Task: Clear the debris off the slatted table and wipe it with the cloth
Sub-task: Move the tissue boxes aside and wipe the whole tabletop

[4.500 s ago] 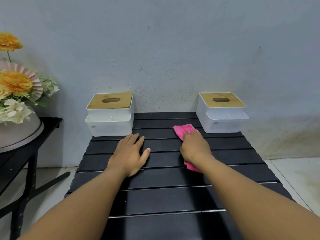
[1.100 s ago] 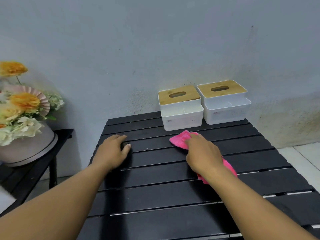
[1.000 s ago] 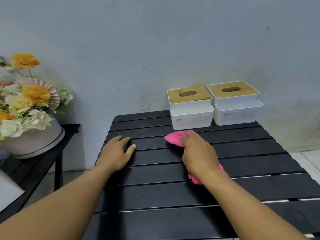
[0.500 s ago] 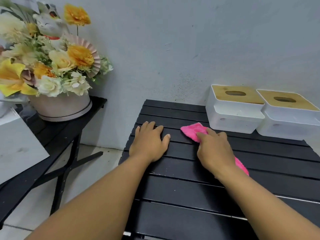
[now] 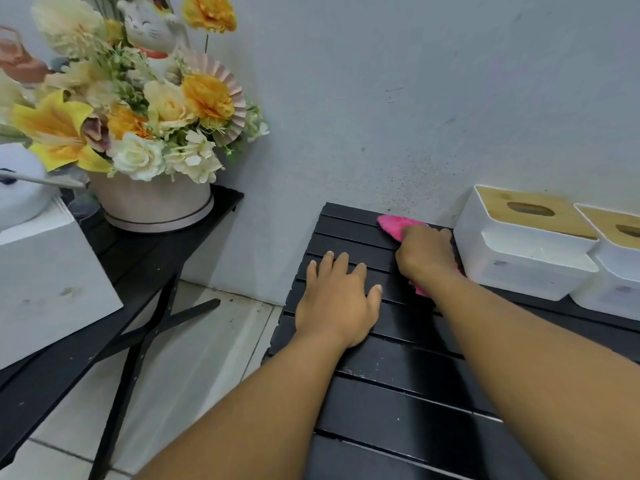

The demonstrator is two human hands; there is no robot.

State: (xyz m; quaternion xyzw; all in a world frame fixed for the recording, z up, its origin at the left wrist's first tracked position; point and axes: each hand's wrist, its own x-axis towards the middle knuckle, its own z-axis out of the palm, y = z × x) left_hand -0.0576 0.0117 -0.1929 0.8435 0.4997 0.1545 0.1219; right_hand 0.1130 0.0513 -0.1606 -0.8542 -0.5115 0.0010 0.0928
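Head view, left to right. A white box sits on a black side table with crossed legs. Behind the box, on the same table, is a pale pink pot of yellow, orange and cream flowers, with a white cat figurine among them. The floor below is pale tile with dark specks near the wall. The grey wall is speckled dark just above the table's far edge.

The black slatted table is pushed up to the wall; a few pale scuffs show on the near slats. My left hand lies flat on the slats near the left edge, fingers straight and a little spread, holding nothing. The pink cloth is on the far slats close to the wall. My right hand is on top of it, fingers curled down over it and pressing it to the slats; pink shows beyond my fingers and beside my wrist.

Just right of that hand stands a white tissue box with a wooden slotted lid. A second tissue box touches it at the frame edge. Each has a small mark on its front wall, too blurred to read.
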